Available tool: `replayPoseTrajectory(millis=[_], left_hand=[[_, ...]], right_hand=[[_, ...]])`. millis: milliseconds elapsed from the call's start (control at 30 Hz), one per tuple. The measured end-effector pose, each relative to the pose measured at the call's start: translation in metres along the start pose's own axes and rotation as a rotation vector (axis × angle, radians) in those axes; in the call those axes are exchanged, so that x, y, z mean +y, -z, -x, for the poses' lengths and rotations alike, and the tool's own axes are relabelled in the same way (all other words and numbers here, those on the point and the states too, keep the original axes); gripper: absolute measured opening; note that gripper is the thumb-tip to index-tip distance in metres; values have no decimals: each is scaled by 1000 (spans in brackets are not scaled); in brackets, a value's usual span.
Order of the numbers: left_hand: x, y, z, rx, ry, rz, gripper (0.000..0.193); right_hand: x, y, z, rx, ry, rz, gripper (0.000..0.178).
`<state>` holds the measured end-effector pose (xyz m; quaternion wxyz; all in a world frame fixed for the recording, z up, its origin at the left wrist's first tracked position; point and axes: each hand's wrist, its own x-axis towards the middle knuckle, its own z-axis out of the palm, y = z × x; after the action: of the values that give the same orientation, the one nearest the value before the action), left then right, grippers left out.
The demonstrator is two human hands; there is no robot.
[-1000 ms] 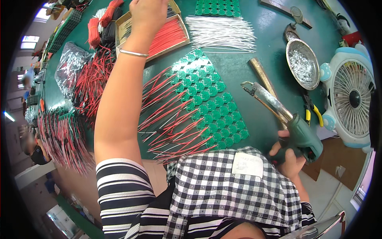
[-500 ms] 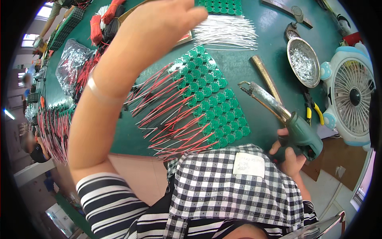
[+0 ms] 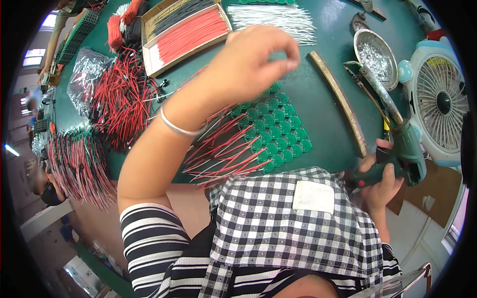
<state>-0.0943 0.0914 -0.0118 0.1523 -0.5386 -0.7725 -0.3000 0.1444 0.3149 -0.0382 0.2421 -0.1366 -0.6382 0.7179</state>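
Note:
My left hand (image 3: 258, 57) hangs over the far part of a panel of round green circuit boards (image 3: 283, 126), with its fingers curled and the thumb close to the index finger. Whatever might be between those fingertips is too small to make out. Red and white wires (image 3: 223, 144) stick out from the panel's left side, partly under my left forearm. My right hand (image 3: 385, 186) grips a green soldering gun (image 3: 410, 149) by its handle. The gun's metal tip points away from me, beside a metal bowl (image 3: 361, 38) with silvery bits in it.
A brown bar (image 3: 338, 102) lies between panel and gun. Beyond my left hand are white wires (image 3: 273, 22) and a box (image 3: 191, 53) of red and black wires. Tangled red wires (image 3: 119, 94) and a plastic bag (image 3: 84, 82) lie left; a fan (image 3: 442, 104) stands right.
My left hand has come nearer and to the right, uncovering the wire box. The soldering gun has shifted right, its tip now beside the bowl.

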Motion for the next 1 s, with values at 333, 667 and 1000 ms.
replayPoseTrajectory(millis=[333,667,1000], left_hand=[[6,81,-34,4,387,263,16],[102,42,77,-244,195,-255,15],[113,16,117,-89,453,-123,22]], right_hand=[[13,7,3,22,58,-100,56],[0,29,22,-611,-311,130,47],[2,31,18,-782,45,574,29]])
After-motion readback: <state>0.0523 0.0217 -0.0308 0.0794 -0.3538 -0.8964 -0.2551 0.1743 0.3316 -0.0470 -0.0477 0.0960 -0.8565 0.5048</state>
